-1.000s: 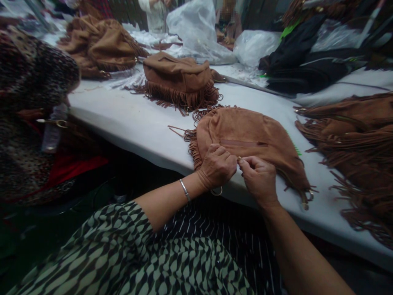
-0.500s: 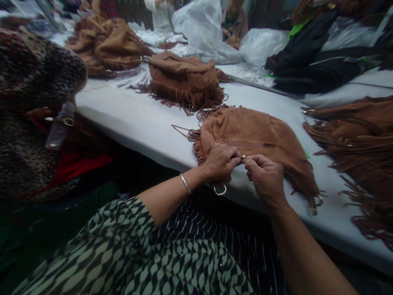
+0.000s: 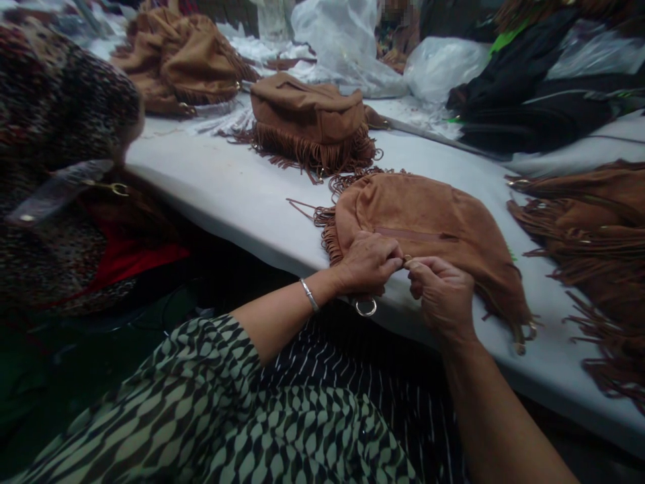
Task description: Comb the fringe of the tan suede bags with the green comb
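Note:
A brown suede fringed bag (image 3: 428, 202) lies on the table in front of me, its zip (image 3: 416, 234) facing up. Over its near edge, my left hand (image 3: 369, 263) is closed, thumb and forefinger pinching something too small to make out. My right hand (image 3: 443, 288) is closed too, its fingertips pinching a small gold-coloured metal fitting (image 3: 408, 258) right beside the left fingertips. Below the left hand a metal ring (image 3: 365, 308) hangs at the table edge. The palms and curled fingers hide whatever else is held.
Another fringed bag (image 3: 307, 114) stands farther back, and a brown pile (image 3: 181, 57) lies behind it at left. More fringed brown pieces (image 3: 599, 228) lie at right. Clear plastic bags (image 3: 337, 47) and a black bag (image 3: 508, 114) are at the back. A person's patterned sleeve (image 3: 65, 101) is close at left.
The view has shifted slightly, with the table's things a little to the right. Both hands keep their pinch at the fitting, which has turned slightly. At left, the neighbour's plastic-wrapped strap has swung outward.

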Motion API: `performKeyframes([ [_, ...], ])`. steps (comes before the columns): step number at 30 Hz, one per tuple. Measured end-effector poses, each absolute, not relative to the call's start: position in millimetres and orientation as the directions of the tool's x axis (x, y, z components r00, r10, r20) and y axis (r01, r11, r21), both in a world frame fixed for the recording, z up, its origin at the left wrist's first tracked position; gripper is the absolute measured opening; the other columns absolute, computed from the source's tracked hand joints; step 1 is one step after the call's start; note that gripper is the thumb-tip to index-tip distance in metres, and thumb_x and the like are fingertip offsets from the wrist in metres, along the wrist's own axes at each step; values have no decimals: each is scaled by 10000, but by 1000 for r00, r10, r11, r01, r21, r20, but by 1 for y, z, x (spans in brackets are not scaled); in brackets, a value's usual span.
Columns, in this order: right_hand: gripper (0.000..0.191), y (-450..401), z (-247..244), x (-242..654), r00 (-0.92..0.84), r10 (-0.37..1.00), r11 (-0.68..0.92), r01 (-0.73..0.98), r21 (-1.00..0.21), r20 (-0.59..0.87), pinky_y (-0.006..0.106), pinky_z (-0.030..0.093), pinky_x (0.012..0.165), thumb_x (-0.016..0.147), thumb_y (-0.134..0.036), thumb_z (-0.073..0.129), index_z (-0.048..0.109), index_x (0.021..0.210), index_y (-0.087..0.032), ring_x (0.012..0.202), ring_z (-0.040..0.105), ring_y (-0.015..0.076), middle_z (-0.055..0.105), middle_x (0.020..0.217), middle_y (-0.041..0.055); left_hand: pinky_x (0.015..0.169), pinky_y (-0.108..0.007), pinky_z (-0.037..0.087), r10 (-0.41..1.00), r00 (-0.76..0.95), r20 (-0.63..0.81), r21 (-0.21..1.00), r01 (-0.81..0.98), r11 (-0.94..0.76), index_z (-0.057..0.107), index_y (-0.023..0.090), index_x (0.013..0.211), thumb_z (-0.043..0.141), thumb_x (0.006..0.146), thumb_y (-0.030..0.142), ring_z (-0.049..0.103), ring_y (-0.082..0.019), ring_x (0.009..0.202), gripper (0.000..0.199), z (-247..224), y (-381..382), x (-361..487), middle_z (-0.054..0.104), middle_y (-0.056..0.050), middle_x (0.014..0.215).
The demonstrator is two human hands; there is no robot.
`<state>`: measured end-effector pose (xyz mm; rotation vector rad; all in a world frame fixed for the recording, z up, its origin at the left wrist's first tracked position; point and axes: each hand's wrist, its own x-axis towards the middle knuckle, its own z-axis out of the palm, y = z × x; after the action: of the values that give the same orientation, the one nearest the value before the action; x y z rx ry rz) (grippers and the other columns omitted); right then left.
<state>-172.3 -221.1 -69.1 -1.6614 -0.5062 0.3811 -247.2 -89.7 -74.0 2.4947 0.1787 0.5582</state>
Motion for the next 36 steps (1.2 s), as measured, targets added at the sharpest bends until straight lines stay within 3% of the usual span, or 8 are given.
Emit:
performKeyframes([
  [13, 112, -223, -70, -180, 811, 583, 22, 54, -998, 57, 188, 291, 365, 682, -240, 696, 640, 645, -149, 388, 401, 55, 505, 477, -48, 871, -309, 354, 263, 919, 292, 662, 5, -750, 602, 173, 818, 517, 863, 263, 562, -149, 858, 131, -68, -85, -251, 652, -5, 840],
  [18, 151, -228, -63, -181, 823, 567, 16, -59, -998, -40, 190, 268, 365, 657, -277, 700, 634, 654, -141, 397, 389, 55, 506, 517, -36, 865, -304, 366, 252, 923, 290, 685, -16, -728, 607, 168, 818, 521, 858, 260, 561, -150, 854, 133, -68, -84, -251, 648, -7, 831],
  [21, 179, -242, -58, -184, 755, 651, -38, -72, -997, -79, 195, 266, 384, 668, -318, 676, 603, 661, -154, 416, 384, 64, 480, 508, -38, 854, -300, 372, 264, 919, 293, 707, -23, -707, 603, 162, 812, 518, 848, 237, 557, -150, 841, 119, -68, -82, -251, 637, -6, 810],
  [25, 286, -277, -77, -194, 439, 880, -287, 185, -940, -182, 206, 261, 418, 739, -338, 564, 434, 531, -191, 441, 331, 73, 371, 489, -45, 734, -245, 402, 251, 926, 282, 791, -77, -607, 575, 150, 794, 498, 844, 218, 533, -122, 738, 114, -68, -76, -253, 590, 6, 732],
  [28, 70, -306, -110, -205, 344, 922, -348, 539, -767, -176, 236, 396, 564, 633, -166, 512, 465, 594, -200, 616, 491, 126, 530, 682, 7, 730, -233, 407, 220, 929, 296, 818, -128, -562, 559, 151, 805, 491, 848, 226, 532, -114, 746, 110, -68, -74, -254, 590, 7, 757],
  [30, 174, -324, -128, -212, 361, 922, -362, 672, -646, -141, 247, 419, 645, 578, -86, 441, 515, 676, -208, 716, 547, 146, 589, 787, 23, 775, -255, 400, 219, 925, 311, 786, -121, -606, 560, 157, 790, 491, 848, 234, 537, -123, 777, 118, -68, -77, -255, 594, 5, 765],
  [33, 204, -342, -133, -215, 482, 875, -429, 720, -545, -52, 235, 391, 602, 651, -59, 385, 517, 676, -212, 620, 549, 132, 579, 655, 2, 837, -306, 367, 227, 922, 314, 691, -58, -721, 565, 166, 758, 493, 845, 239, 538, -144, 809, 134, -68, -85, -253, 605, 0, 772],
  [36, 145, -356, -117, -208, 612, 786, -484, 697, -528, 88, 229, 379, 572, 801, -207, 459, 571, 708, -211, 562, 554, 125, 589, 604, -9, 860, -344, 343, 215, 931, 295, 594, -2, -805, 578, 177, 770, 503, 835, 237, 536, -163, 832, 116, -69, -93, -252, 614, -4, 794],
])
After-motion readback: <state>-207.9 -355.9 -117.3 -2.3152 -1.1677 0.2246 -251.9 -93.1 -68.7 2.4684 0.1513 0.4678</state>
